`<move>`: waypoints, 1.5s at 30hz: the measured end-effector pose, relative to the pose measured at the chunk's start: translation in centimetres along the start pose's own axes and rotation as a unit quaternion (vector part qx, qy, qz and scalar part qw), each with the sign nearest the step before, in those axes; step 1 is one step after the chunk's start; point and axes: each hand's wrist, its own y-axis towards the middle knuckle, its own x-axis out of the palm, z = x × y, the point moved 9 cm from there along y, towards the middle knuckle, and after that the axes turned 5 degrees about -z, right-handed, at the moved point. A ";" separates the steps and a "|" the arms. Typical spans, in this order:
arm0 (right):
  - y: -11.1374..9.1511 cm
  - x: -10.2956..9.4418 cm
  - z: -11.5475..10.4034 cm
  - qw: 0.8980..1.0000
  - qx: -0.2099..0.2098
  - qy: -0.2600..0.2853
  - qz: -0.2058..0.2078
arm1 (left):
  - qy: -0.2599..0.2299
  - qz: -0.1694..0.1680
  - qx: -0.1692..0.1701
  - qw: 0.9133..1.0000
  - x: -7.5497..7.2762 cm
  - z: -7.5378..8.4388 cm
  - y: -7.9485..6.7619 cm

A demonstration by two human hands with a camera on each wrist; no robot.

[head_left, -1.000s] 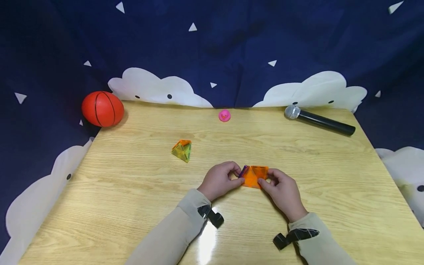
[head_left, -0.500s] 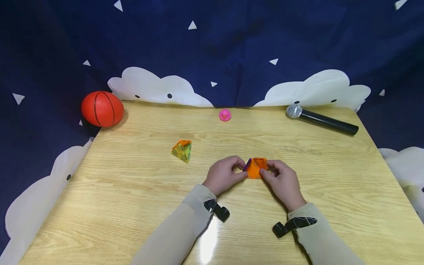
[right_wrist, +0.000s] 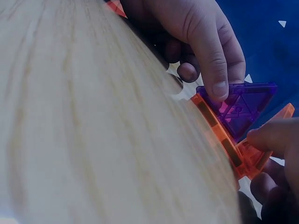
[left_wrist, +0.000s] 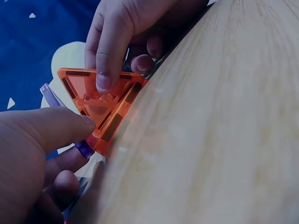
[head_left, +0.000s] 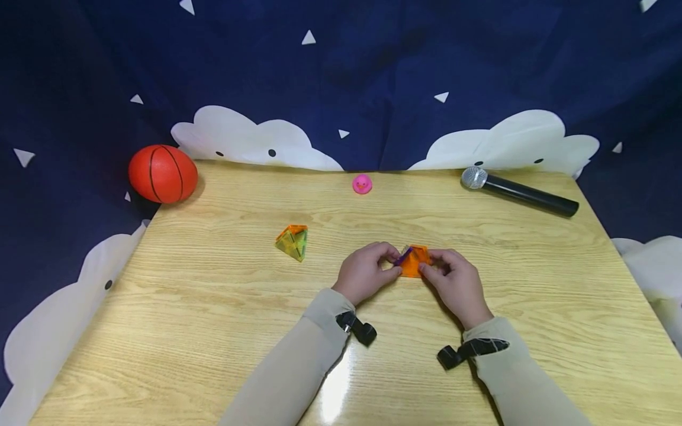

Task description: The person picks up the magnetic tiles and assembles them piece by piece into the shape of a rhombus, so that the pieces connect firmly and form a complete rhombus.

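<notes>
Orange and purple translucent magnetic tiles are joined between my two hands. An orange tile (right_wrist: pixel 216 128) lies low against the table as the base. My left hand (head_left: pixel 366 273) pinches a purple triangle tile (right_wrist: pixel 250 103) that stands up from the base's left side, its thumb on the near face. Opposite, my right hand (head_left: pixel 457 287) pinches an orange triangle tile (left_wrist: pixel 76 84), also raised at the base. In the head view, the fingers hide parts of both triangles. Farther left sits a pointed shape of yellow-green and orange tiles (head_left: pixel 292 242).
A red ball (head_left: pixel 163 174) sits at the back left corner of the wooden table (head_left: pixel 213 307). The pink toy duck (head_left: pixel 362 184) is at the back middle, and a black microphone (head_left: pixel 524 192) lies back right. Behind hangs a dark blue cloth (head_left: pixel 256 65) with white clouds.
Both hands have moved away from the person, and slightly right, carrying the joined tiles along. The purple tile's visible edge now slants more to the right. The other things stay put.
</notes>
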 end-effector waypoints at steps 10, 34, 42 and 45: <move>-0.2 0.1 -0.4 1.000 -0.012 0.002 -0.010 | 0.007 -0.009 -0.004 1.000 0.2 0.0 0.0; -0.2 1.4 -0.7 0.993 -0.068 0.024 -0.097 | -0.009 -0.005 0.002 1.000 -0.1 0.1 -0.2; -0.2 1.1 -0.7 0.994 -0.068 0.032 -0.080 | -0.001 0.010 0.053 0.999 -2.4 2.2 -0.9; -0.2 1.1 -0.7 0.995 -0.059 0.030 -0.070 | 0.002 0.041 0.057 0.998 -4.7 2.1 -1.2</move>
